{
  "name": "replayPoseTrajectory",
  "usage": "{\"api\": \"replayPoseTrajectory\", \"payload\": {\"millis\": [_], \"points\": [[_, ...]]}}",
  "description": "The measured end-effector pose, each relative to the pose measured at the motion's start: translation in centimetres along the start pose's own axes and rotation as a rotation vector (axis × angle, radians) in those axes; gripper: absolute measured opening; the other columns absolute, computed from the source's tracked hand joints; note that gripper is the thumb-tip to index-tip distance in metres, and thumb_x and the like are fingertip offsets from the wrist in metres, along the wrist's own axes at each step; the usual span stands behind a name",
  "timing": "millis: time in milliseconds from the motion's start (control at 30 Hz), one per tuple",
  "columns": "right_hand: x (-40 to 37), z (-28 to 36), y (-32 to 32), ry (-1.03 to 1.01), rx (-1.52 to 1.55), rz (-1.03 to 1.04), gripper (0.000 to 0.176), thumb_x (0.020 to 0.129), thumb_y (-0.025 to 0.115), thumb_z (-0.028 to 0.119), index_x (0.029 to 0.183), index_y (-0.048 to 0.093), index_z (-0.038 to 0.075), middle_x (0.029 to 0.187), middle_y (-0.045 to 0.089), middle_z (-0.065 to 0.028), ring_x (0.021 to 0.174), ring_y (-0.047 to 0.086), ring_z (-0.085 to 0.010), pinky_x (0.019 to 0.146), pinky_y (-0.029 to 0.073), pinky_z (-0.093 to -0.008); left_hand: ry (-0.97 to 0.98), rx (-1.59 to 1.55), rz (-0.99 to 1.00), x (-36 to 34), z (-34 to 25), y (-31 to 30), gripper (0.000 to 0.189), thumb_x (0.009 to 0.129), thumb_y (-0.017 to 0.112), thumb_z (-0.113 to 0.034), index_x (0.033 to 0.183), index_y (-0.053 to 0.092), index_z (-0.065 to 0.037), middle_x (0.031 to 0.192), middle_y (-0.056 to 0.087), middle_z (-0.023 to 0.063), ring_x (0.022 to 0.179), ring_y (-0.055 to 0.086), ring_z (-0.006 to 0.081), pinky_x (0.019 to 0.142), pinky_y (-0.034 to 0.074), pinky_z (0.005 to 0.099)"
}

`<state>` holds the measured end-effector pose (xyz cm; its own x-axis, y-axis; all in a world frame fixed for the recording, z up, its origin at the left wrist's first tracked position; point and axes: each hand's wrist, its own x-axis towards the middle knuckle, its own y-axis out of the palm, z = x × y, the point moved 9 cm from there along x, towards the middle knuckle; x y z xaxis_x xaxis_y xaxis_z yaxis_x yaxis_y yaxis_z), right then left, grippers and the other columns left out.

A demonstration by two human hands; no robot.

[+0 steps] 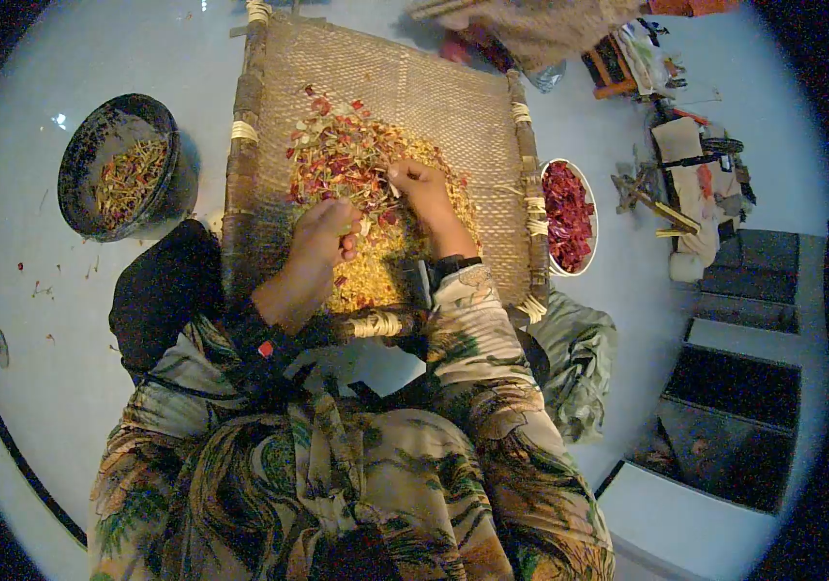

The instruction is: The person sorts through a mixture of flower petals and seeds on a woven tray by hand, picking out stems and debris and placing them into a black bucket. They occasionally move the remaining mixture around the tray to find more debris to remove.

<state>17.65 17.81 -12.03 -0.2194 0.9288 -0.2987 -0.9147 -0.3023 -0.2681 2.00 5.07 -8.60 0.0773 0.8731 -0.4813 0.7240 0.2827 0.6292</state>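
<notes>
A woven frame (463,107) with wooden poles lies before me, spread with red dried chilli pieces (322,160) and yellow seeds (376,266). My left hand (325,237) hovers low over the heap with its fingers curled in; what they hold, if anything, is hidden. Just to the right, my right hand (421,192) pinches thumb and fingertips together above the chilli pieces. Whatever sits in that pinch is too small to name. The two hands are close but apart.
A black bucket (177,189) holding stalk-like bits (132,179) stands left of the frame. On the right is a white bowl (594,237) of dark red dried chillies (567,213). Stalks are scattered on the floor (37,339). Tools and cloth (690,174) lie farther right.
</notes>
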Motion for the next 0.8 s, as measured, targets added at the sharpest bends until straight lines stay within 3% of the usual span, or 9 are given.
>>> {"api": "replayPoseTrajectory", "payload": {"millis": [67,100,200,300,400,533,633,733,800], "points": [[-1.6,1.4,-0.6,0.045,0.139,-0.081,0.011,0.083,0.059,0.011,0.087,0.065,0.003,0.078,0.062,0.0012,0.073,0.053,-0.0064,0.068,0.041,-0.0207,0.017,0.011,-0.004,0.1,0.0,0.1,0.025,0.089,0.051,-0.029,0.086,0.052,-0.004,0.07,0.048,0.0007,0.053,0.041,0.0066,0.045,0.036,0.0221],[-1.9,2.1,-0.7,0.018,0.105,-0.074,0.011,0.084,0.059,0.014,0.088,0.063,0.004,0.08,0.061,0.0022,0.074,0.054,-0.0074,0.069,0.044,-0.0232,0.025,0.022,-0.014,0.4,0.0,-0.1,0.025,0.089,0.051,-0.029,0.086,0.052,-0.004,0.07,0.048,0.0007,0.053,0.041,0.0066,0.045,0.036,0.0221],[-3.4,2.0,0.2,0.208,0.421,0.023,0.012,0.085,0.059,0.016,0.091,0.061,0.006,0.084,0.061,0.0005,0.074,0.057,-0.0105,0.072,0.049,-0.0297,0.045,0.0,0.027,0.6,0.3,-0.1,0.025,0.088,0.052,-0.03,0.085,0.052,-0.005,0.07,0.049,0.0007,0.054,0.041,0.0071,0.046,0.036,0.022],[-4.6,4.0,1.3,0.159,0.611,0.099,0.013,0.086,0.058,0.018,0.094,0.059,0.008,0.089,0.062,-0.0018,0.074,0.059,-0.0124,0.074,0.052,-0.0348,0.027,0.038,0.023,0.6,0.4,-0.2,0.026,0.088,0.052,-0.031,0.085,0.052,-0.005,0.072,0.05,0.0009,0.055,0.043,0.0076,0.047,0.037,0.0219],[-5.4,4.0,1.7,0.159,0.717,0.142,0.011,0.087,0.056,0.018,0.094,0.059,0.01,0.089,0.063,-0.0026,0.075,0.059,-0.0114,0.074,0.053,-0.0324,-0.004,0.069,0.012,1.1,0.7,-0.3,0.028,0.088,0.052,-0.034,0.087,0.052,-0.006,0.076,0.053,0.002,0.06,0.048,0.0094,0.05,0.041,0.0228],[-7.9,6.5,2.6,0.192,0.571,0.058,0.011,0.087,0.056,0.02,0.092,0.058,0.011,0.088,0.063,-0.0013,0.074,0.058,-0.0096,0.067,0.051,-0.0267,-0.056,0.029,-0.082,0.3,0.2,-0.3,0.033,0.088,0.048,-0.041,0.095,0.053,-0.008,0.086,0.056,0.0048,0.072,0.056,0.0143,0.059,0.049,0.0281],[-9.1,8.1,3.9,0.111,0.361,0.054,0.017,0.087,0.057,0.023,0.092,0.061,0.008,0.086,0.064,-0.0017,0.072,0.057,-0.0077,0.059,0.046,-0.0221,-0.143,-0.067,-0.084,0.9,0.8,-0.1,0.043,0.088,0.045,-0.049,0.102,0.051,-0.01,0.093,0.056,0.0075,0.08,0.057,0.0196,0.068,0.051,0.0383],[-10.4,10.4,4.8,-0.034,0.021,0.026,0.025,0.087,0.057,0.025,0.093,0.063,0.002,0.081,0.063,-0.0028,0.071,0.055,-0.0081,0.061,0.044,-0.0223,-0.143,-0.165,0.136,0.8,0.2,1.3,0.054,0.087,0.039,-0.058,0.119,0.045,-0.015,0.112,0.051,0.0062,0.092,0.056,0.0251,0.075,0.049,0.0444],[-11.5,12.0,5.1,-0.12,-0.017,-0.032,0.028,0.087,0.057,0.025,0.094,0.064,-0.002,0.078,0.063,-0.0035,0.071,0.055,-0.0089,0.063,0.044,-0.0227,-0.173,-0.183,0.091,0.3,0.3,1.3,0.05,0.087,0.039,-0.057,0.111,0.048,-0.013,0.102,0.054,0.0063,0.085,0.055,0.022,0.072,0.049,0.0419]]}}
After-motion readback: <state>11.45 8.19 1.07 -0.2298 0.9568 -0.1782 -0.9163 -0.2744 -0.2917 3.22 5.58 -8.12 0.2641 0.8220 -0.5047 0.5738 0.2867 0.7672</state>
